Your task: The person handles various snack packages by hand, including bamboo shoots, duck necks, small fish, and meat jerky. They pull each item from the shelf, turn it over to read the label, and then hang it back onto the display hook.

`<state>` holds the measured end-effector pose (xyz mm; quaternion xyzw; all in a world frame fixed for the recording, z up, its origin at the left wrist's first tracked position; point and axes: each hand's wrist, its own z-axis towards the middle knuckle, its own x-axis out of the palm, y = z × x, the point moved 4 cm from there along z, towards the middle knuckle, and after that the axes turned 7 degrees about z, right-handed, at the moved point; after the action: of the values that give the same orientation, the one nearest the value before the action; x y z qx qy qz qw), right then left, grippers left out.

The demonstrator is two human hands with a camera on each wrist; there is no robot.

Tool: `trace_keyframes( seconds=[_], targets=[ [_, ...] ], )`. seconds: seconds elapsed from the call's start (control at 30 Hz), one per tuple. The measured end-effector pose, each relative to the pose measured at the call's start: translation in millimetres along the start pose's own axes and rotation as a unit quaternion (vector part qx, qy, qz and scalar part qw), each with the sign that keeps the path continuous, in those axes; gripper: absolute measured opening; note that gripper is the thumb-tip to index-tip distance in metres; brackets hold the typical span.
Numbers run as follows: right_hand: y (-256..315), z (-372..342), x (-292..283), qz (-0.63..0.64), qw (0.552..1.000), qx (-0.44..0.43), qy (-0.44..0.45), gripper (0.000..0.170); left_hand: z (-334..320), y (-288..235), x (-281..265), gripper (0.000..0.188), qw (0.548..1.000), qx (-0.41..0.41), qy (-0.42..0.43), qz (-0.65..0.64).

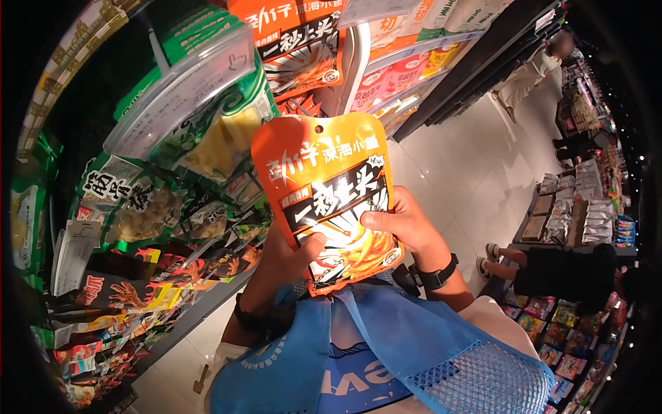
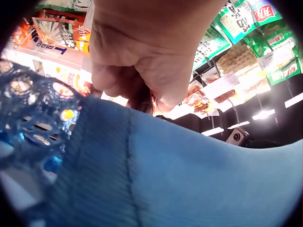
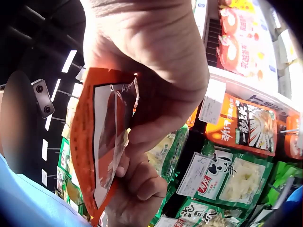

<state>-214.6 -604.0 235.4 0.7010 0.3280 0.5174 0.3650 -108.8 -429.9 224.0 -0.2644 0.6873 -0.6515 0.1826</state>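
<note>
An orange snack bag (image 1: 338, 200) with a black band, white lettering and a hang hole at its top is held up before the chest, front face toward the head camera. My left hand (image 1: 286, 250) grips its lower left edge, thumb across the front. On the other edge, my right hand (image 1: 408, 222) pinches the bag with the thumb on the printed face. From the right wrist, the bag (image 3: 84, 137) appears edge-on beside the right hand (image 3: 151, 52), with the left hand (image 3: 137, 196) below. In the left wrist view, a blue vest (image 2: 189, 175) hides the bag.
Hanging green packets (image 1: 131, 203) crowd the rack at left, with price tags in front. A matching orange bag (image 1: 300, 52) hangs ahead. A person in dark clothing (image 1: 558, 272) stands beside the shelves at right; another walks farther up the tiled aisle (image 1: 441, 179).
</note>
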Motion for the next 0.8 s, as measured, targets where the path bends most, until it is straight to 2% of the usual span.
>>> trace_keyframes(
  seconds=[0.23,0.4,0.5,0.6,0.7,0.8],
  targets=[
    [2,8,3,0.019,1.000,0.004,0.009,0.034,6,-16,-3,0.039,0.997,0.044,-0.006,0.062],
    [10,14,4,0.008,1.000,-0.009,0.022,0.034,11,-22,-3,0.039,0.993,0.057,-0.044,0.098],
    [13,17,2,-0.008,1.000,-0.016,0.024,0.035,12,-21,1,0.036,0.992,0.023,-0.096,0.075],
    [23,19,2,-0.027,0.999,-0.036,0.020,0.035,22,-29,5,0.030,0.991,0.084,-0.086,0.059],
    [36,24,-3,-0.032,0.999,-0.033,0.018,0.035,28,-31,11,0.022,0.989,0.053,-0.116,0.073],
    [53,35,-7,-0.057,0.996,-0.070,0.022,0.033,46,-44,15,0.016,0.980,0.085,-0.139,0.116]
  ],
)
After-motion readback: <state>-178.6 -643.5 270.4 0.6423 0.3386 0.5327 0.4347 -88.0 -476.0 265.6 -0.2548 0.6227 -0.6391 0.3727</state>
